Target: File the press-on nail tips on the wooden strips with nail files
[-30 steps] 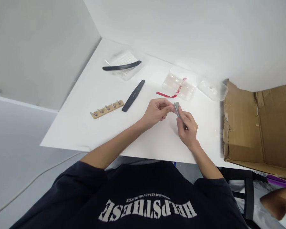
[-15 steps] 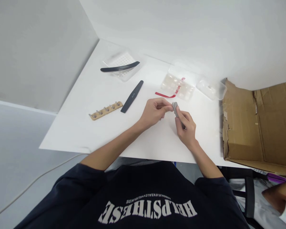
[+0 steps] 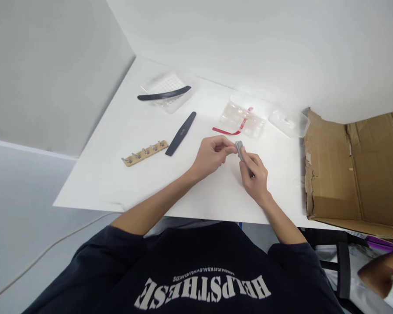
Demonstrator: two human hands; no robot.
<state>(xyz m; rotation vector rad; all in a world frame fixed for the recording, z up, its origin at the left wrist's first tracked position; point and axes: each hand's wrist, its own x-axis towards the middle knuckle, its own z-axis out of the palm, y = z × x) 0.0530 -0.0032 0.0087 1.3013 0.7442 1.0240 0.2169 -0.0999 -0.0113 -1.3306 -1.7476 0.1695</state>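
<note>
My right hand [image 3: 255, 179] is closed around a short grey nail buffer [image 3: 239, 149] with a rounded end and a paler edge. The buffer points up and to the left, its lower part covered by my fingers. Opposite it, my left hand [image 3: 212, 155] pinches thumb and forefinger together right at the buffer's tip. Whatever sits in that pinch is too small to make out. Left of my hands lie a dark nail file [image 3: 181, 133] and a tan strip [image 3: 145, 153] with several small metal clips on it.
A clear tray with a white grid [image 3: 170, 83] at the back left bears a curved black file [image 3: 164, 93]. Behind my hands are a clear compartment box [image 3: 257, 124], a red strip [image 3: 225, 131] and a clear lid [image 3: 288, 122]. An open cardboard box [image 3: 334, 174] stands right. Another person's arm [image 3: 378, 274] shows lower right.
The hands and the grey buffer hold almost the same pose. Only a slight shift of the whole view shows, and the other person's arm at lower right has moved a little.
</note>
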